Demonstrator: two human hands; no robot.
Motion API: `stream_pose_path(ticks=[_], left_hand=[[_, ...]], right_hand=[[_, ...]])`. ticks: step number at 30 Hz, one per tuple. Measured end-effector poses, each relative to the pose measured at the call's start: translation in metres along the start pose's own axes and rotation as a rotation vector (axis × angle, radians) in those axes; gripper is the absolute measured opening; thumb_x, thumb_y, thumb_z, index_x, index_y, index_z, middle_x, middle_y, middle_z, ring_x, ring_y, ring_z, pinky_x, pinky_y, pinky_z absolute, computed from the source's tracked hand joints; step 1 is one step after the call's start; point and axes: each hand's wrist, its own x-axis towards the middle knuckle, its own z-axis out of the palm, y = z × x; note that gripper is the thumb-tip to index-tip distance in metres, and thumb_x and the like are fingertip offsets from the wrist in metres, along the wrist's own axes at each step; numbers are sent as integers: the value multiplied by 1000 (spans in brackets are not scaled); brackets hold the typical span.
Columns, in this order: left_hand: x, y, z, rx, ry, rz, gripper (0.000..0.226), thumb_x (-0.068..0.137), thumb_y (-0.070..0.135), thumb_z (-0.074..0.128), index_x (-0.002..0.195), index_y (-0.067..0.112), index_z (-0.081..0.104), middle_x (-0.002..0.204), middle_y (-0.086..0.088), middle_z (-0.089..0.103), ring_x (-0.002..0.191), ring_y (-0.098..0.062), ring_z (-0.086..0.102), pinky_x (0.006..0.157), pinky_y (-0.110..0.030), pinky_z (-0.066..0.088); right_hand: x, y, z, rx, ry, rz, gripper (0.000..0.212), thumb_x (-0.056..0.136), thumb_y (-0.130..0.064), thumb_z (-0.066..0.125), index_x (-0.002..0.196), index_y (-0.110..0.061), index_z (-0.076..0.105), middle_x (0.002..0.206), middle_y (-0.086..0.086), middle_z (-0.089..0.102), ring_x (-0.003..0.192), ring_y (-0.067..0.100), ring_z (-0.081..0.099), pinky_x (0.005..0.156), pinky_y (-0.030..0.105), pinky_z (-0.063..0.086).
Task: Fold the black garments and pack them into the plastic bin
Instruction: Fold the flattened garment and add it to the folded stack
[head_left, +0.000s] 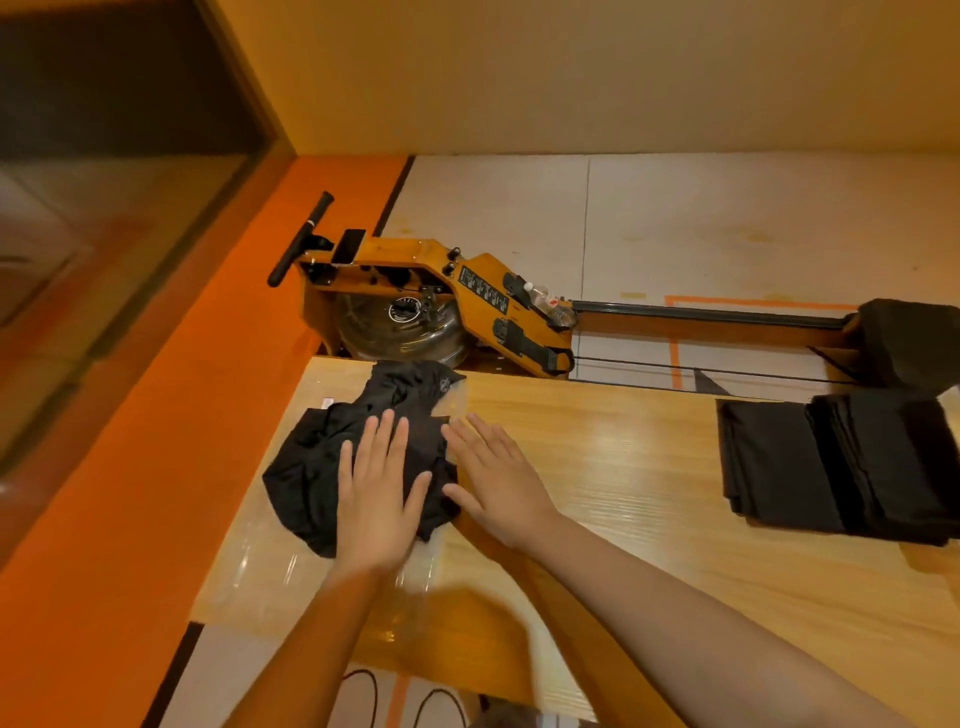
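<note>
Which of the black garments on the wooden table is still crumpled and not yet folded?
The crumpled black garment at the table's left end, under the left hand. The folded black stack at the right end lies flat and squared, untouched.

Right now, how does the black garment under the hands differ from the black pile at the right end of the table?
The garment under the hands is rumpled and loosely bunched; the pile at the right is folded flat with straight edges. The garment lies on clear plastic, the pile on the bare wooden table. The left hand presses flat on the garment, the right hand beside it; nothing touches the pile. Both are black cloth.
</note>
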Motion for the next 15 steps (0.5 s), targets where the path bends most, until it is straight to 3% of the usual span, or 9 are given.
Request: stream_pose_path(ticks=[2, 4, 7, 9, 12, 15], left_hand=[[-6, -25, -3, -55, -53, -33, 65, 99, 45, 42, 154, 21, 17, 161, 0, 13, 148, -13, 3, 121, -37, 1], [-11, -44, -2, -115, -100, -61, 66, 98, 45, 46, 153, 25, 16, 158, 2, 24, 147, -12, 13, 121, -37, 6], [-12, -62, -2, -201, -162, -91, 69, 94, 46, 52, 152, 33, 16, 152, 4, 35, 142, -13, 25, 120, -43, 13], [-7, -66, -6, -184, -182, -67, 74, 90, 53, 56, 151, 36, 20, 150, 5, 34, 141, -14, 26, 119, -47, 9], [2, -64, -14, -223, -89, 10, 57, 87, 49, 63, 138, 29, 48, 147, 5, 36, 140, -15, 28, 118, -48, 3], [14, -54, -39, -396, 44, 86, 26, 93, 25, 60, 119, 22, 63, 128, 8, 56, 124, -10, 49, 116, -43, 25]], right_hand=[[18, -20, 9, 63, -49, 48, 68, 98, -45, 43, 154, -19, 14, 160, 0, 16, 148, 16, 4, 119, 34, 2], [33, -34, 19, 57, -128, 103, 62, 97, -41, 48, 150, -17, 27, 151, 6, 36, 142, 22, 26, 115, 36, 21], [45, -50, 25, -65, -83, 92, 34, 98, -30, 49, 124, -9, 52, 118, 12, 58, 112, 30, 53, 90, 37, 41], [47, -58, 21, -18, 12, 99, 24, 99, -28, 47, 112, -9, 55, 108, 11, 60, 102, 28, 54, 81, 37, 43], [46, -69, 3, 215, 115, 131, 23, 99, -32, 45, 106, -12, 54, 99, 6, 60, 93, 22, 54, 77, 38, 47], [47, -82, -30, 443, 173, 163, 23, 98, -38, 47, 101, -16, 55, 88, 1, 63, 79, 16, 59, 70, 43, 50]])
